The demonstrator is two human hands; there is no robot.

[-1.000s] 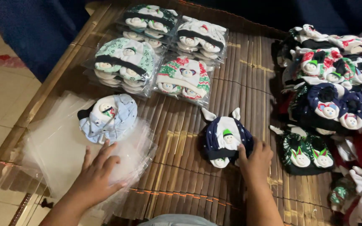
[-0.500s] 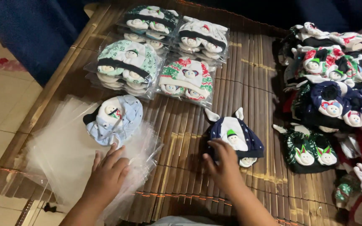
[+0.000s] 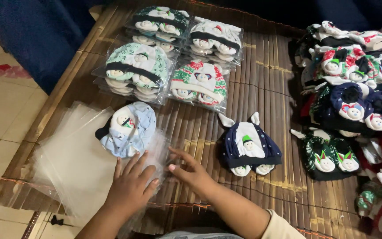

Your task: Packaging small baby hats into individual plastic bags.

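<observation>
Four sealed clear bags (image 3: 198, 84) hold stacked baby hats. Left hand (image 3: 131, 186) flat, open on empty plastic bags (image 3: 74, 159); right hand (image 3: 191, 170) open, fingertips at the stack's edge.

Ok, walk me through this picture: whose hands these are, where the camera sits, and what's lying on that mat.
The camera sits on the person's head and looks down, so both hands are their own. The left hand lies flat on a stack of clear plastic bags, just below a light blue baby hat resting on them. The right hand touches the stack's right edge, fingers spread; neither hand has a closed grip on anything. On the bamboo mat lie a navy hat with ears, four bagged hat sets farther back, and a pile of unbagged hats on the right.
</observation>
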